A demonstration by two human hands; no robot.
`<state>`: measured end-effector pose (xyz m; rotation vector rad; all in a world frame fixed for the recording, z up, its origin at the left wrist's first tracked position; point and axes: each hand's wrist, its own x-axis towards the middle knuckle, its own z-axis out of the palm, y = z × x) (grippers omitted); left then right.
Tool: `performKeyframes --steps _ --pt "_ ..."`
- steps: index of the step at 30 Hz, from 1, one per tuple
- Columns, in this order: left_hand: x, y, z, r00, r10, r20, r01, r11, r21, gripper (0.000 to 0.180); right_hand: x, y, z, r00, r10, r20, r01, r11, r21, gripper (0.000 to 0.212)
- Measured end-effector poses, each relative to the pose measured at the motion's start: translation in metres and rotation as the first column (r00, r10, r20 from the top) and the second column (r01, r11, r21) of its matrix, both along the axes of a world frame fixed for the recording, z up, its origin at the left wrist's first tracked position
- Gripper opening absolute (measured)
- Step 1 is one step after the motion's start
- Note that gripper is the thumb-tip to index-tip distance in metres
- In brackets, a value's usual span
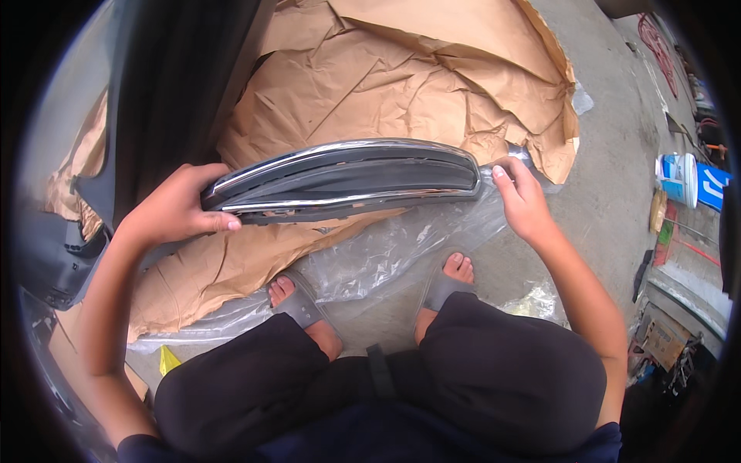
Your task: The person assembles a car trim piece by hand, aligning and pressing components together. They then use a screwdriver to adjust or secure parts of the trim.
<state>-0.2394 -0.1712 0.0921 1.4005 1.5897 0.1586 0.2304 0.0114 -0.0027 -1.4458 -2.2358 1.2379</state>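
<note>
A long, curved black car grille (347, 182) with chrome strips along its upper and lower edges hangs level in front of my knees. My left hand (181, 202) grips its left end, thumb on the near edge and fingers over the far side. At the tapered right end, my right hand (521, 197) is closed with the thumb bent and the fingertips against the grille's corner; part of those fingers is hidden.
Crumpled brown paper (401, 69) covers the floor beyond the grille, with clear plastic sheeting (370, 262) nearer my sandals. A large dark panel (166, 85) rises at the left. On the right stand a blue and white bucket (678, 177) and piled odds and ends.
</note>
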Motion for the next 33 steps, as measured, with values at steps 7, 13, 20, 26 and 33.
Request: performKeyframes --steps 7,13,20,26,33 --pt "0.001 0.004 0.001 0.999 0.0 -0.043 0.0 1.0 -0.004 0.071 -0.03 -0.005 -0.011 0.984 -0.001 -0.179 0.027 0.99 0.139 0.027" --pt "0.028 -0.036 0.004 0.886 0.2 -0.418 0.114 0.781 0.614 0.06 -0.061 -0.017 0.009 0.929 0.307 -0.206 -0.262 0.94 0.221 0.028" --pt "0.063 -0.104 -0.039 1.0 0.026 -0.007 -0.014 0.728 0.686 0.031 -0.082 -0.02 0.073 0.747 0.657 0.1 -0.649 0.689 0.322 0.031" --pt "0.1 -0.092 -0.102 0.361 0.539 0.761 -0.452 0.815 -0.363 0.045 -0.115 -0.072 0.087 0.982 -0.133 0.135 0.169 0.291 -0.942 0.069" --pt "0.108 -0.053 -0.115 0.187 0.496 0.848 -0.303 0.85 -0.431 0.031 -0.147 -0.107 0.053 0.721 -0.665 0.197 0.265 0.002 -0.964 0.093"
